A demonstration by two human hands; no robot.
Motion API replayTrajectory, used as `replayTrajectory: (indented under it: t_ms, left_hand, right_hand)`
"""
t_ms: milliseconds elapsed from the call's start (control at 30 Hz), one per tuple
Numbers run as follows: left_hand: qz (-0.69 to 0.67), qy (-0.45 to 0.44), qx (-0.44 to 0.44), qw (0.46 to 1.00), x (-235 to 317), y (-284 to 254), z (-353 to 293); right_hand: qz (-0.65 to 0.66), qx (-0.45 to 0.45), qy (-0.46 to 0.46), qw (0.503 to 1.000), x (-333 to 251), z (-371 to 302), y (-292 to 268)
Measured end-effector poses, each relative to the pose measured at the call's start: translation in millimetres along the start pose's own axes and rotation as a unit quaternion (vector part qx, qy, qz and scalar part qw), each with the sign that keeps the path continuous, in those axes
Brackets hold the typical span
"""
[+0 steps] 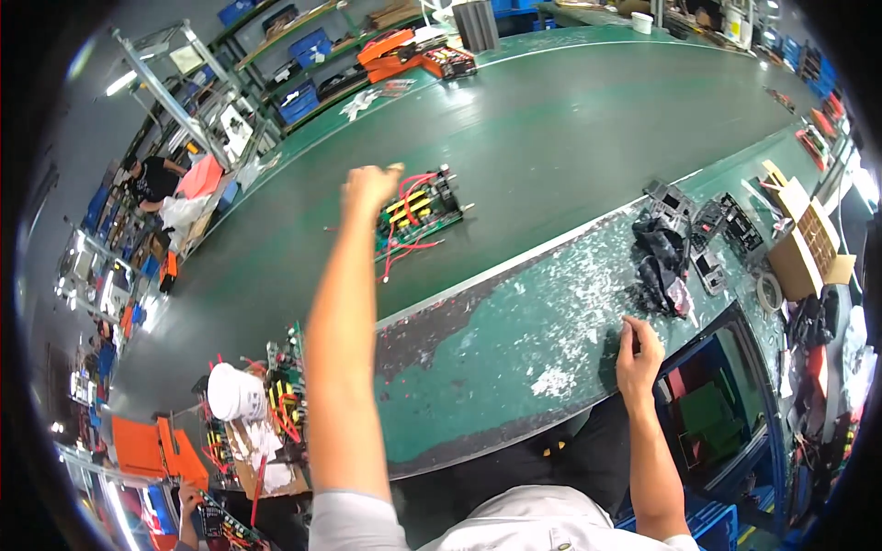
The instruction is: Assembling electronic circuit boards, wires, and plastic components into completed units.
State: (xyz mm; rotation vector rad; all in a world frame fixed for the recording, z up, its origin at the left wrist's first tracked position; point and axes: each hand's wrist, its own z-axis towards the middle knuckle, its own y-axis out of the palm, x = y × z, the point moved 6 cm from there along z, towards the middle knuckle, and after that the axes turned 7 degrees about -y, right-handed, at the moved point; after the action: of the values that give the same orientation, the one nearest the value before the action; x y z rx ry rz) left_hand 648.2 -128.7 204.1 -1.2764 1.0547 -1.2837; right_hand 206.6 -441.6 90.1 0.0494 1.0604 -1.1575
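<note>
My left arm reaches out over the dark green conveyor belt (551,119). At its end my left hand (370,190) is closed, fingers curled, at the upper left side of a green circuit board (418,216). That board carries yellow-wrapped parts and loose red wires. My forearm covers its left part, and whether my fingers grip its edge or something small is hidden. My right hand (638,356) hovers by the front of the worn green bench (496,367), thumb and fingers drawn together, with nothing seen in them. Nearest to it lies a crumpled black plastic bag (660,262).
Black plastic housings (709,271), a tape roll (769,292) and an open cardboard box (808,243) crowd the bench's right. A dark-framed screen (712,395) stands beside my right forearm. Left: a white bucket (236,393) among more boards. A co-worker (156,184) stands across the belt.
</note>
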Motion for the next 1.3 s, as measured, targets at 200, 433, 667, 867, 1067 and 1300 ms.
replayTrajectory:
  t_ms: [200, 433, 667, 867, 1067, 1300]
  left_hand:
    - [0.106, -0.128, -0.125, 0.978, 101.9, 56.3, -31.4]
    - [0.107, -0.122, -0.196, 0.967, 108.6, 82.0, -13.9]
    - [-0.119, -0.013, -0.225, 0.967, 31.4, 49.1, -15.0]
    - [-0.04, 0.419, -0.084, 0.903, 22.5, -59.4, -158.4]
    - [0.051, 0.622, 0.044, 0.78, 13.9, -54.8, -284.5]
    - [0.104, 0.663, 0.007, 0.741, -21.7, -18.9, -306.0]
  right_hand:
    - [0.031, 0.017, 0.018, 0.999, 1.3, -2.6, 1.3]
    - [0.031, 0.029, 0.052, 0.998, 15.7, -2.2, -16.6]
    - [0.077, 0.042, -0.01, 0.996, 5.8, -1.9, -2.6]
    - [0.084, 0.063, -0.046, 0.993, 10.1, -2.4, -11.0]
    - [0.083, -0.001, -0.021, 0.996, 10.9, -0.9, -4.5]
    - [0.079, -0.134, -0.091, 0.984, 4.4, 2.0, 0.4]
